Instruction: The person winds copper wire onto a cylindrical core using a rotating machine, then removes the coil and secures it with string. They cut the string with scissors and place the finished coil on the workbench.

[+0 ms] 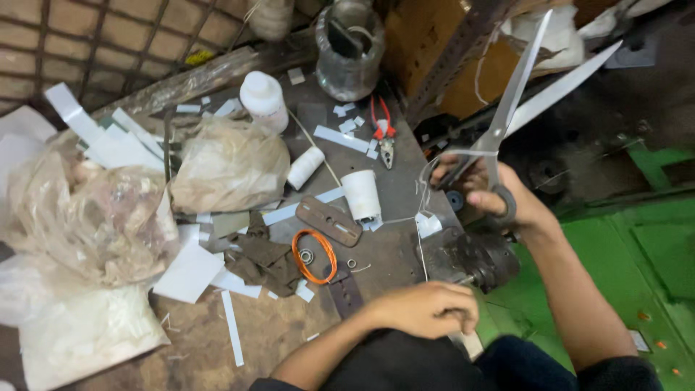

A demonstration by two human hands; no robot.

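My right hand grips the handles of a large pair of steel scissors, blades spread wide and pointing up to the right. A thin white thread runs down from near the scissors' pivot toward the bench. My left hand is closed low at the bench's front edge, just in front of a dark metal machine part; the thread seems to lead to it, but I cannot make out what the fingers hold.
The metal bench carries white thread spools, an orange ring, a flat metal plate, red-handled pliers, a white bottle, a jar, plastic bags and paper strips. Green machine frame at right.
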